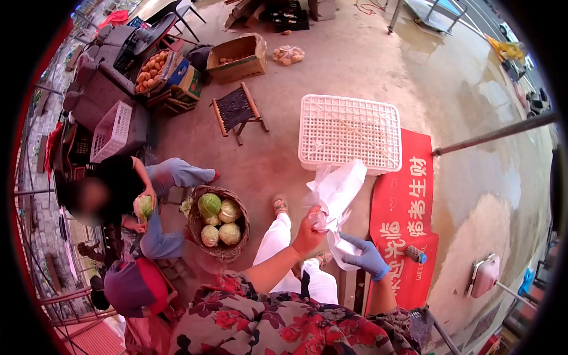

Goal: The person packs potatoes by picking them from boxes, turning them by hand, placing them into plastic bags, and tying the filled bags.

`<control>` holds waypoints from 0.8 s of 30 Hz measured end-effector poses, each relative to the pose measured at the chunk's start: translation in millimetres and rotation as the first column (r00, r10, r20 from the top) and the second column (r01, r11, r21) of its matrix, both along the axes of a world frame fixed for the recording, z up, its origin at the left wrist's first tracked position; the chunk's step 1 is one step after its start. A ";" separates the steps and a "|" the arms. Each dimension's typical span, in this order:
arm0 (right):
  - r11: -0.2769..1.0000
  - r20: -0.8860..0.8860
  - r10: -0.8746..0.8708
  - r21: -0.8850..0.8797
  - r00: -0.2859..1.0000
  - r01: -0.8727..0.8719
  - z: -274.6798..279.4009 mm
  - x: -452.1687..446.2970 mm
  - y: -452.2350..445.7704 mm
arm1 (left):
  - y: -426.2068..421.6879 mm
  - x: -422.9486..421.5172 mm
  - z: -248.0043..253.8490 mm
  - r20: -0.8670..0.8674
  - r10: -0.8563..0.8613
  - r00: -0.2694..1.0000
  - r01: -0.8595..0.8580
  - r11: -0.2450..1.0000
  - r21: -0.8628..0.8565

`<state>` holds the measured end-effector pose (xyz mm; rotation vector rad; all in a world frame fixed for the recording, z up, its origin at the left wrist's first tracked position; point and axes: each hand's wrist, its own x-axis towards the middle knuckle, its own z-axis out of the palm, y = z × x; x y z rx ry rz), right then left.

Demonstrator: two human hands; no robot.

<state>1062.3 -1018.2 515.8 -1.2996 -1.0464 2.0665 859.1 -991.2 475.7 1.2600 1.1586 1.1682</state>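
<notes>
My left hand [310, 232] is bare and closed on a crumpled white plastic bag [338, 188], which rises above it. On my right hand [368, 258] is a blue glove; its fingers and thumb pinch the lower part of the same bag. The bag spreads between both hands, over my white trousers and just below a white plastic crate [350, 131] that lies on the floor. To the left of my legs stands a wicker basket [222, 251] with several cabbages [209, 205] in it.
A seated person [112, 183] holds a cabbage beside the basket; another person [133, 287] sits below. A folding stool [238, 110], boxes of orange produce [236, 66] and a tied bag [289, 55] stand beyond. A red mat [408, 195] and metal pole [497, 134] are at right.
</notes>
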 end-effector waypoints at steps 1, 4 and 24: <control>0.989 0.054 0.143 -0.040 0.988 -0.140 2.4 -23.2 20.3 | 14.4 -20.7 -3.1 0.007 0.019 1.000 -0.019 1.000 0.010; 0.968 0.123 0.251 -0.006 0.960 -0.252 -18.3 -88.4 71.1 | 71.5 -95.3 -16.9 -0.068 0.044 0.997 -0.029 0.978 0.206; 0.680 0.464 0.042 0.635 0.885 -0.366 0.1 -400.8 376.9 | 259.4 -387.4 44.8 -0.464 0.477 0.747 -0.482 0.869 0.117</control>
